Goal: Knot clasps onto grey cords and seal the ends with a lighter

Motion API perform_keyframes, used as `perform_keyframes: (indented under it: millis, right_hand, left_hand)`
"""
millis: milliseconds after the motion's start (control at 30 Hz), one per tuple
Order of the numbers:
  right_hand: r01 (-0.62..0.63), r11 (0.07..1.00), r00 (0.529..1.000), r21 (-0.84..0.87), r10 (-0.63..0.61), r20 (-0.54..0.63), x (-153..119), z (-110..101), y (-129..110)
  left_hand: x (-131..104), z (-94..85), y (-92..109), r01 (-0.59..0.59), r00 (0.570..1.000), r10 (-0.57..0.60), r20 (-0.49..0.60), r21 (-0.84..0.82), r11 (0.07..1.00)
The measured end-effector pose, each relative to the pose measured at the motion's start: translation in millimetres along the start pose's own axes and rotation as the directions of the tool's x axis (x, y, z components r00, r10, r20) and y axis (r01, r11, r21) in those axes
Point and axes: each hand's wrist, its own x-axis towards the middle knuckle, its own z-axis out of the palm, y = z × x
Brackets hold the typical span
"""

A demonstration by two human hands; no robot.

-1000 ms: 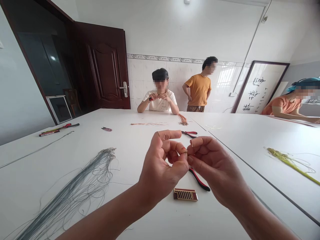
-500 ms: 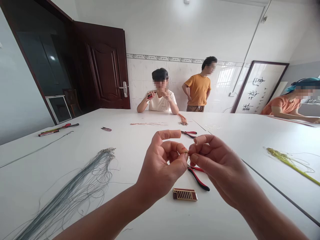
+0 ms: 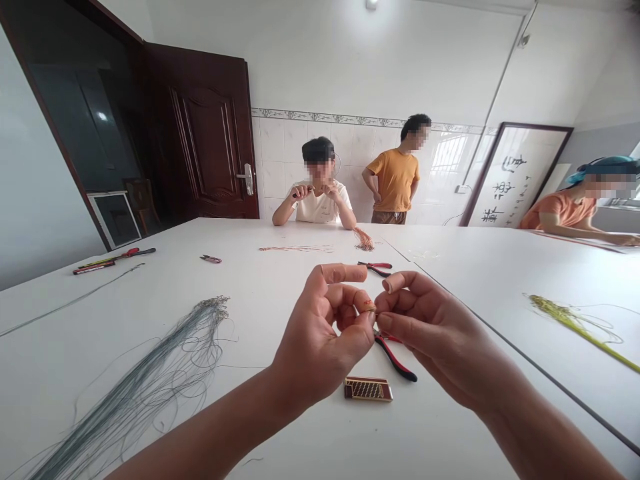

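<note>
In the middle of the head view, my left hand (image 3: 325, 327) pinches a tiny piece of thin yellow-green cord (image 3: 371, 310) between thumb and forefinger. The fingertips of my right hand (image 3: 435, 327) meet it from the other side, thumb and fingers pressed together at the same spot. Most of the cord is covered by my fingers. Beneath my hands lie red-and-black pliers (image 3: 400, 363), partly hidden by the right one. Closer to me rests a brown-and-gold patterned lighter (image 3: 368, 389).
A loose bundle of grey-green cords (image 3: 135, 387) spreads over the left of the white table (image 3: 280, 440). Yellow-green cords (image 3: 565, 321) lie at right. Second pliers (image 3: 377, 267), small snips (image 3: 211, 259) and orange cords (image 3: 364, 240) are farther off. Across sits a person (image 3: 320, 200); another stands behind.
My hands stay pinched together, with only a slight shift of the fingers. The view has moved a little. The seated person opposite has turned the tool in their hand.
</note>
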Motion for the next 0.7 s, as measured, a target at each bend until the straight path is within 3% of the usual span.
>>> perform_keyframes:
  millis: [233, 333, 400, 500, 700]
  right_hand:
    - [-0.063, 0.971, 0.998, 0.231, 0.057, 0.034, 1.2, 1.0, 3.4]
    - [-0.075, 0.962, 0.997, 0.263, 0.07, 0.03, 1.2, -1.3, 4.0]
    - [-0.055, 0.977, 0.998, 0.204, 0.058, -0.007, 1.3, -3.7, 3.0]
    - [-0.003, 1.0, 0.998, -0.014, 0.002, -0.069, 0.6, -6.8, 0.8]
    - [0.114, 0.965, 0.992, -0.237, -0.123, -0.024, -3.5, -6.3, -0.7]
  left_hand:
    - [0.9, 1.2, 2.4, 0.092, 0.995, -0.088, 0.042, -0.094, 0.991]
    - [1.5, 3.2, 1.5, 0.083, 0.996, -0.084, 0.001, -0.145, 0.986]
    - [1.6, 4.3, 1.4, 0.081, 0.996, -0.087, -0.03, -0.156, 0.984]
    - [1.7, 4.2, 2.4, 0.091, 0.994, -0.098, -0.044, -0.14, 0.986]
    - [1.5, -0.3, 5.4, 0.14, 0.989, -0.138, 0.047, -0.051, 0.989]
